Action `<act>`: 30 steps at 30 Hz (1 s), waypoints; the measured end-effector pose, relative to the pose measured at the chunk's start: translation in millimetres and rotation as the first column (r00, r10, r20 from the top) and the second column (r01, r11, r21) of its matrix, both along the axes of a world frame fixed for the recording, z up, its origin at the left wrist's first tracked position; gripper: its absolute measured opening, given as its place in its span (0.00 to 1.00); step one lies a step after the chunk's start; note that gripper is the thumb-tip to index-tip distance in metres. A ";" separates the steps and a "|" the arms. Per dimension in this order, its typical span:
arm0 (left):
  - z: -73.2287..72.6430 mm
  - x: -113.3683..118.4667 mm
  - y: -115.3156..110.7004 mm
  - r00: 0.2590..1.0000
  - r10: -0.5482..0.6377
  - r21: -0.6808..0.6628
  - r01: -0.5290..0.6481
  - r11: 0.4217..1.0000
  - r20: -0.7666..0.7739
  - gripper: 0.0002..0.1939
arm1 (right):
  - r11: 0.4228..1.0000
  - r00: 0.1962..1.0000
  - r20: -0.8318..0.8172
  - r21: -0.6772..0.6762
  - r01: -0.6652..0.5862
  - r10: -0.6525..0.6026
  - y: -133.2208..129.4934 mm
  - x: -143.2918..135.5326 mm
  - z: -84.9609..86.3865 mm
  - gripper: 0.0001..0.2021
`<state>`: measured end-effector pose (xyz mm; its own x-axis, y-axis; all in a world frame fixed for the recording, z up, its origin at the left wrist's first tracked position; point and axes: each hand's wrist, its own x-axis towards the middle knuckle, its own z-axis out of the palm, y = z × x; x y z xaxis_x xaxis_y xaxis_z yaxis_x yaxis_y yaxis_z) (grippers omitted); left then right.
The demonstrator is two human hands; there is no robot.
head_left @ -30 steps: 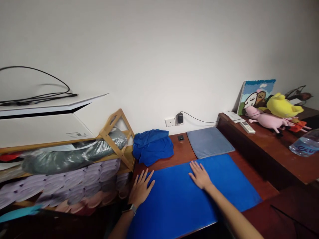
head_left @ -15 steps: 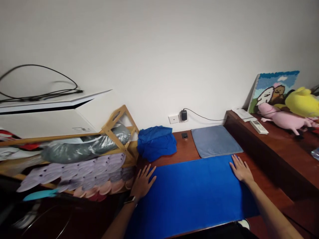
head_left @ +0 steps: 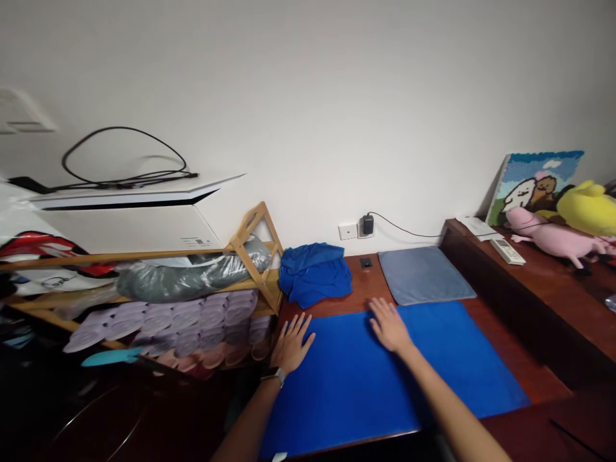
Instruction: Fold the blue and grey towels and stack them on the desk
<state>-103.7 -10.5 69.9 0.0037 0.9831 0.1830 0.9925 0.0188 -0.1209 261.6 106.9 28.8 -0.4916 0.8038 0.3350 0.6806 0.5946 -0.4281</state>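
A blue cloth (head_left: 346, 385) is spread flat over the dark red table. My left hand (head_left: 291, 345), with a watch at the wrist, rests on its upper left edge, fingers spread and holding nothing. Over the cloth's upper middle is my right hand (head_left: 391, 326), palm down, its fingers extended and nothing in them; whether it touches the cloth I cannot tell. Behind the left hand sits a crumpled blue cloth (head_left: 315, 274). A folded grey-blue cloth (head_left: 426, 274) lies behind the spread one, on the right.
A wooden rack (head_left: 260, 256) with slippers (head_left: 192, 321) and a white box (head_left: 129, 228) stands at left. By the wall socket is a black plug (head_left: 367, 224). The raised ledge at right bears a remote (head_left: 508, 251), a pink plush toy (head_left: 548, 237) and a picture (head_left: 534, 186).
My right hand has moved left from the cloth's upper right part to its middle. My left hand stays at the upper left edge. The view has shifted slightly left.
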 end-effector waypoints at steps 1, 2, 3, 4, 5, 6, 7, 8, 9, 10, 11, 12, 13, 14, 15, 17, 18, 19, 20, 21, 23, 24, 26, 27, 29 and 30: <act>-0.6 -0.7 0.1 1.000 -0.002 0.006 0.002 1.000 0.001 0.33 | 0.996 0.996 0.005 -0.017 -0.089 0.089 -9.0 -21.6 2.6 0.30; -1.0 -1.4 0.2 1.000 -0.005 0.012 0.005 1.000 0.002 0.33 | 0.989 0.990 0.015 -0.047 -0.140 0.141 -16.1 -37.0 3.0 0.31; -1.3 -2.2 0.2 1.000 -0.010 0.016 0.010 1.000 0.001 0.32 | 0.984 0.986 0.026 -0.079 -0.162 0.164 -21.0 -45.7 1.4 0.31; -1.5 -3.0 0.2 1.000 -0.017 0.018 0.017 1.000 0.000 0.32 | 0.982 0.986 0.035 -0.106 -0.158 0.162 -23.3 -47.5 -2.1 0.32; -1.7 -3.7 0.3 1.000 -0.022 0.018 0.022 1.000 -0.002 0.32 | 0.982 0.988 0.041 -0.124 -0.141 0.147 -23.1 -42.7 -7.2 0.32; -1.9 -4.4 0.4 1.000 -0.024 0.018 0.025 1.000 -0.006 0.32 | 0.984 0.991 0.043 -0.130 -0.121 0.127 -20.6 -31.9 -13.4 0.32; -2.2 -5.0 0.7 1.000 -0.022 0.017 0.023 1.000 -0.010 0.32 | 0.987 0.994 0.041 -0.126 -0.097 0.103 -16.1 -16.0 -20.6 0.32; -2.5 -5.5 0.9 1.000 -0.018 0.016 0.018 1.000 -0.015 0.32 | 0.990 0.996 0.043 -0.124 -0.068 0.074 -10.0 4.1 -28.3 0.32; -2.8 -5.9 1.2 1.000 -0.013 0.017 0.013 1.000 -0.019 0.32 | 0.992 0.998 0.052 -0.125 -0.032 0.039 -2.6 27.7 -36.3 0.32; -3.1 -6.3 1.5 1.000 -0.010 0.018 0.011 1.000 -0.023 0.31 | 0.991 0.997 0.071 -0.133 0.011 -0.001 5.9 53.7 -44.5 0.32; -3.5 -6.7 1.7 1.000 -0.011 0.019 0.011 1.000 -0.025 0.31 | 0.987 0.994 0.104 -0.150 0.060 -0.044 15.0 81.3 -52.6 0.33; -3.8 -7.3 1.8 1.000 -0.015 0.019 0.015 1.000 -0.027 0.31 | 0.978 0.985 0.145 -0.171 0.117 -0.092 24.6 109.7 -60.8 0.34; -4.0 -7.9 1.9 0.999 -0.020 0.017 0.020 1.000 -0.030 0.31 | 0.965 0.971 0.190 -0.192 0.180 -0.143 34.1 137.8 -68.9 0.34; -4.1 -8.8 2.0 0.999 -0.022 0.013 0.023 1.000 -0.034 0.31 | 0.942 0.951 0.238 -0.220 0.253 -0.200 43.1 164.7 -77.0 0.35; -4.1 -9.8 2.0 0.999 -0.022 0.007 0.022 1.000 -0.038 0.31 | 0.912 0.924 0.278 -0.240 0.332 -0.263 51.1 189.3 -84.8 0.35; -3.9 -12.3 2.0 0.999 -0.011 -0.013 0.010 1.000 -0.049 0.31 | 0.855 0.875 0.323 -0.260 0.449 -0.361 62.8 228.0 -99.2 0.36; -3.8 -13.6 2.1 0.998 -0.004 -0.024 0.003 1.000 -0.055 0.31 | 0.837 0.859 0.333 -0.263 0.480 -0.388 66.1 241.0 -105.0 0.36; -3.8 -15.0 2.2 0.998 0.001 -0.035 -0.003 0.999 -0.060 0.31 | 0.828 0.852 0.336 -0.264 0.494 -0.401 67.9 249.7 -109.5 0.37; -3.9 -16.2 2.4 0.998 0.002 -0.044 -0.005 0.999 -0.064 0.31 | 0.826 0.851 0.336 -0.264 0.497 -0.404 68.5 254.7 -112.6 0.37; -4.0 -17.3 2.7 0.998 0.002 -0.052 -0.005 0.999 -0.067 0.31 | 0.828 0.853 0.334 -0.265 0.494 -0.402 68.2 256.6 -114.2 0.37; -4.2 -18.9 3.3 0.997 0.001 -0.063 -0.005 0.998 -0.071 0.31 | 0.830 0.859 0.322 -0.274 0.486 -0.397 67.1 255.5 -114.2 0.37; -4.3 -19.4 3.6 0.997 0.001 -0.068 -0.006 0.998 -0.071 0.31 | 0.829 0.863 0.313 -0.281 0.483 -0.396 66.9 254.2 -113.3 0.37; -4.1 -20.2 4.2 0.998 0.004 -0.073 -0.009 0.997 -0.069 0.31 | 0.825 0.870 0.294 -0.302 0.478 -0.396 68.0 253.3 -111.2 0.37; -4.0 -20.6 4.5 0.998 0.002 -0.070 -0.007 0.998 -0.067 0.31 | 0.822 0.873 0.284 -0.313 0.476 -0.397 69.4 254.1 -110.4 0.37; -3.7 -21.4 5.1 0.998 -0.012 -0.053 0.009 0.999 -0.063 0.30 | 0.818 0.882 0.265 -0.340 0.464 -0.390 73.0 257.3 -109.8 0.37; -3.8 -21.9 5.3 0.998 -0.020 -0.037 0.018 0.999 -0.061 0.30 | 0.819 0.888 0.256 -0.351 0.454 -0.382 75.0 259.1 -109.9 0.37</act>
<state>-125.7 -5.2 66.1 0.0322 0.9888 0.1459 0.9833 -0.0052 -0.1819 520.8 181.9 -81.1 -0.0969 0.9896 -0.1064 0.9062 0.0435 -0.4205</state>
